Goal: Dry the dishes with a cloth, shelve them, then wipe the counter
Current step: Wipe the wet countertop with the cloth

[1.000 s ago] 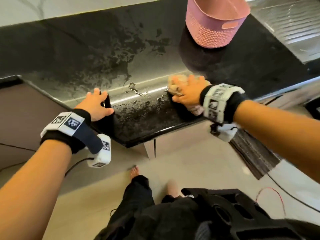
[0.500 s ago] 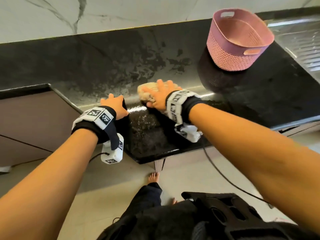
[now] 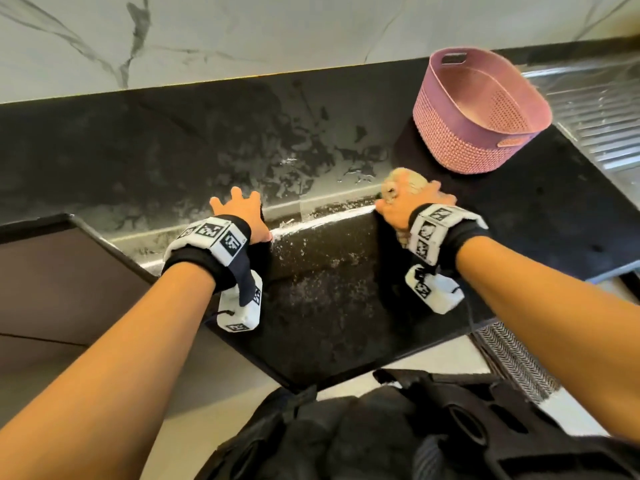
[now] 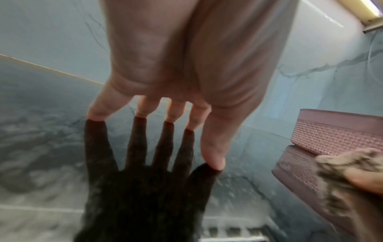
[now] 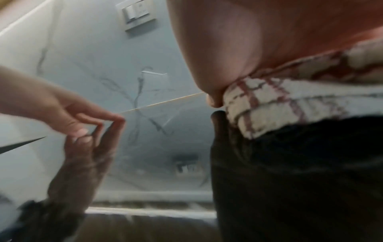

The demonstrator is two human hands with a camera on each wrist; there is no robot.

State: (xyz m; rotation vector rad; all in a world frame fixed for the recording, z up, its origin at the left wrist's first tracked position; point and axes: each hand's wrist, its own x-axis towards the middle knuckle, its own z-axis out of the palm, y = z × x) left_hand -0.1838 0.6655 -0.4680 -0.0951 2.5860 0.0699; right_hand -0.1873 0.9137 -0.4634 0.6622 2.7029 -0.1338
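Black counter [image 3: 329,306] | left hand [image 3: 242,218] spread, fingertips touching it | right hand [image 3: 410,207] flat, pressing bunched cloth [image 3: 401,178]

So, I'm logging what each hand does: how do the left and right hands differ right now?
The left hand is bare, fingers spread with their tips on the counter; the right hand presses a bunched checked cloth. The left hand sits on the streaky wet patch; the right hand is nearer the pink basket. Both are on the counter and wear marker-printed wrist bands.
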